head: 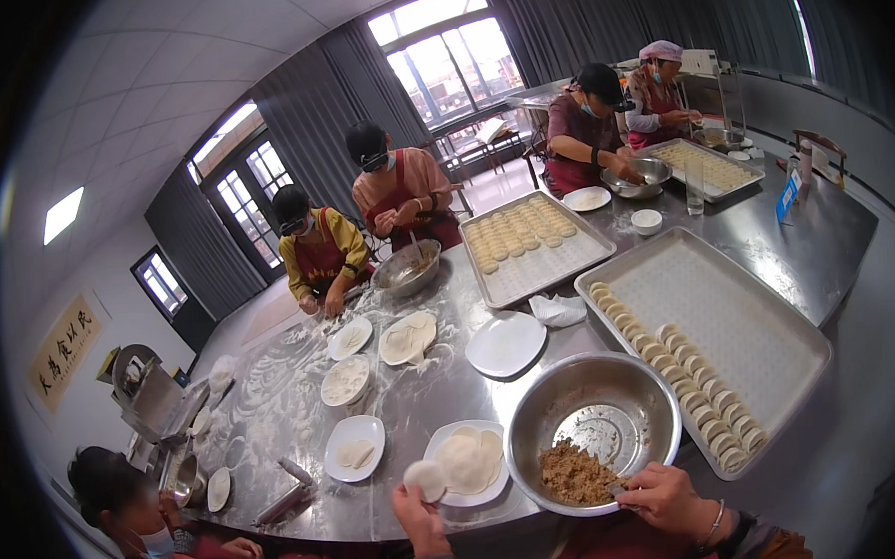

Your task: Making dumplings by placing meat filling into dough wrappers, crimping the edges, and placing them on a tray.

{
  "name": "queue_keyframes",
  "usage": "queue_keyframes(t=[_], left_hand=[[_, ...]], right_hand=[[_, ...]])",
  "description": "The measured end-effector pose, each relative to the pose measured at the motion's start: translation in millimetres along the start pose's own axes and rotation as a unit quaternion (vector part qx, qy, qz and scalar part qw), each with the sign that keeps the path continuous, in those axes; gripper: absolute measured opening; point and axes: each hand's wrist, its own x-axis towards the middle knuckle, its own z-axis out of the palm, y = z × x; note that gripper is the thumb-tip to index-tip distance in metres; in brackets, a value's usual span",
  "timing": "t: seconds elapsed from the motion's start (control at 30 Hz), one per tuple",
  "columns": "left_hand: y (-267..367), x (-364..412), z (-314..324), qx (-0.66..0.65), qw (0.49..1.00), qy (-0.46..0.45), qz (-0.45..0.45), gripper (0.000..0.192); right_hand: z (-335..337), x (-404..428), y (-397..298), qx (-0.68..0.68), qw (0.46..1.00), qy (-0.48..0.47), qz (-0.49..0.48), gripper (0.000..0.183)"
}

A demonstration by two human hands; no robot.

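My left hand (419, 517) holds a round dumpling wrapper (425, 480) by its lower edge, beside a white plate (478, 501) of stacked wrappers (467, 458). On the right, my right hand (663, 497) grips the handle of a utensil (618, 491) at the near rim of a steel mixing bowl (525, 396). The utensil's far end is hard to make out against the brown minced filling (576, 472) in the bowl's lower part. Beyond the bowl lies a large metal tray (718, 305) with rows of folded dumplings (696, 388) along its left side.
Empty-looking white plate (506, 344), paper napkin (558, 310) and second dumpling tray (537, 264) lie farther back. Plates of wrappers, a flour bowl (345, 381) and a rolling pin (296, 471) are to the left. Several co-workers stand or sit around the floury steel table (273, 407).
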Motion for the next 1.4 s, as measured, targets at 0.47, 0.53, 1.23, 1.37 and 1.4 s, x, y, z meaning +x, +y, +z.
queue_keyframes(t=[0.47,0.53,1.23,1.37,1.4], left_hand=[[-22.9,-101.0,13.0,-0.087,0.986,-0.029,-0.143,0.033],[-18.6,-101.1,16.4,-0.071,0.99,-0.015,-0.12,0.033],[-4.1,-22.5,-57.2,0.342,0.939,0.029,0.023,0.018],[18.1,23.6,-35.0,0.087,0.988,0.127,0.022,0.011],[14.8,34.2,-43.3,0.088,0.988,0.126,0.022,0.011]], right_hand=[[-21.0,24.6,3.9,-0.037,0.997,-0.03,-0.058,0.008],[-34.2,31.2,0.9,0.0,1.0,0.004,-0.02,0.011],[9.2,-12.7,33.6,0.308,0.908,0.098,0.266,0.009],[8.6,-15.0,37.1,0.304,0.904,0.109,0.279,0.009],[8.3,-14.5,35.9,0.304,0.904,0.107,0.28,0.009]])
